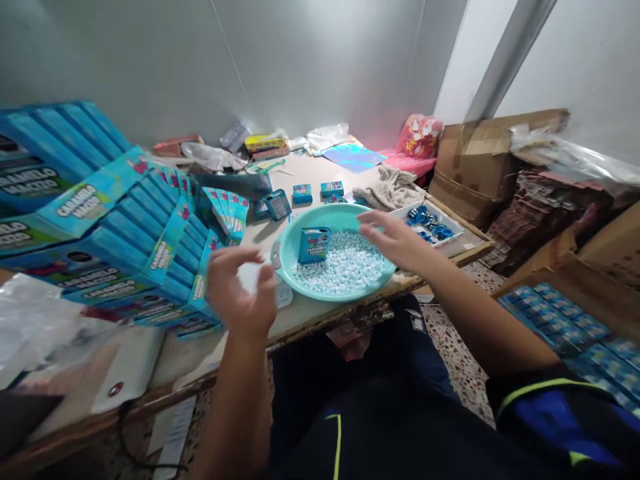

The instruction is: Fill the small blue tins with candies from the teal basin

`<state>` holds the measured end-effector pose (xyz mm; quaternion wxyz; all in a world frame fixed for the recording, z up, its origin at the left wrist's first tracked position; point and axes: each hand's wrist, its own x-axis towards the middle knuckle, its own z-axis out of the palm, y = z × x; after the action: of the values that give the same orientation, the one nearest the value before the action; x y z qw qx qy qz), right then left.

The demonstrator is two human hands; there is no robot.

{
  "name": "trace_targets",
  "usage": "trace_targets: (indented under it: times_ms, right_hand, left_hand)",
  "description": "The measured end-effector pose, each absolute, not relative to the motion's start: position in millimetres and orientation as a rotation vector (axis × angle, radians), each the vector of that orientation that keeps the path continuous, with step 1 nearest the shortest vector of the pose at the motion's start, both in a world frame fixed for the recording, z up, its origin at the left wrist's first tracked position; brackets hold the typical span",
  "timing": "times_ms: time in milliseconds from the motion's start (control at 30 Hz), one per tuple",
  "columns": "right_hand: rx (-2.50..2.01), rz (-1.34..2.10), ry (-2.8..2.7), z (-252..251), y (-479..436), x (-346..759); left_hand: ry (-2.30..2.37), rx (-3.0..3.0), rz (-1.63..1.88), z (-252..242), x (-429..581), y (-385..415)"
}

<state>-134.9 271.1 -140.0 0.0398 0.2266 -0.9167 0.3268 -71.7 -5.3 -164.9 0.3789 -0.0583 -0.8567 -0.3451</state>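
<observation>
I see the left hand (239, 300) only blurred; the right hand (395, 243) hides part of the basin (340, 297); stacked cartons (117, 230) run off the left edge.

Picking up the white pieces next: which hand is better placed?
Likely the right hand: it appears over the right rim of the basin, near the white pieces. The left hand is outside it, toward the stacked boxes.

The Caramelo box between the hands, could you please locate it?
In the head view, the Caramelo box stands in the turquoise basin, left of centre, among the pale pellets.
</observation>
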Motion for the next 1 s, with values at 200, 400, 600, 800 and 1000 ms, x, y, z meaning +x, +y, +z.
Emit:
trace_targets:
  times_ms: [200,400,600,800,1000]
  right_hand:
    - [1.131,0.240,-3.481,-174.1,220.7,-179.0]
    - [1.425,0.006,-3.311,-196.5,208.5,-175.8]
    - [1.563,0.134,-3.364,-196.6,209.9,-184.8]
    - [1.501,0.298,-3.396,-197.0,206.3,-186.0]
    - [1.426,0.614,-3.266,-193.5,206.3,-189.4]
  left_hand:
    - [-2.734,-0.399,-0.883,-163.6,-186.8,-2.6]
    - [-3.023,-0.494,-1.125,-200.9,-227.4,-18.2]
    - [-2.990,-0.365,-1.133,-204.0,-213.8,-15.5]
    - [-2.957,-0.359,-1.139,-197.7,-208.7,-9.4]
    - [-2.947,-0.358,-1.085,-199.0,-210.0,-12.0]
